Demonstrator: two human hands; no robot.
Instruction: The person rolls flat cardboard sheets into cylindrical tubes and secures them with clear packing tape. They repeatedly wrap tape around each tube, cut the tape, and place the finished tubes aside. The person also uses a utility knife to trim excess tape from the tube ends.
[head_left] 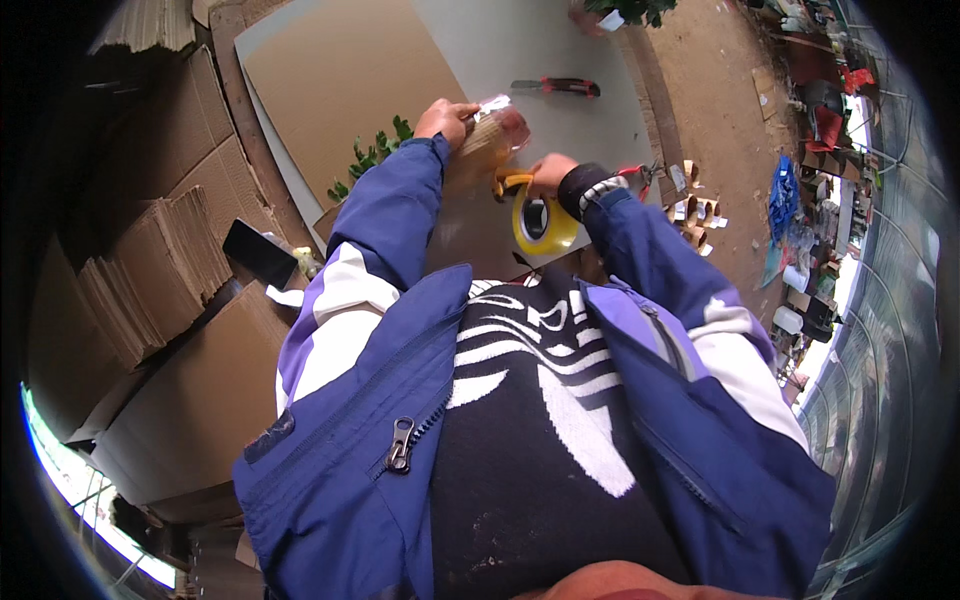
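My left hand [443, 122] is closed over a rolled piece of corrugated cardboard [482, 143], a clear, pinkish plastic-covered end [512, 128] showing beyond it. Green leaves [372, 157] stick out past my left forearm; whether they belong to the roll is hidden by the sleeve. My right hand [552, 174] grips an orange-handled tape dispenser [515, 182] carrying a big roll of yellow tape [522, 238]. The dispenser is close to the near end of the cardboard roll. Beyond both hands lies a utility knife [560, 87] with a dark red handle.
A flat cardboard sheet [345, 75] covers the left of the grey tabletop [590, 125]. Red-handled cutters [642, 180] lie by my right wrist. Stacked cardboard [160, 270] and a dark phone [258, 254] are at left. Another leafy plant [635, 10] is at the far edge.
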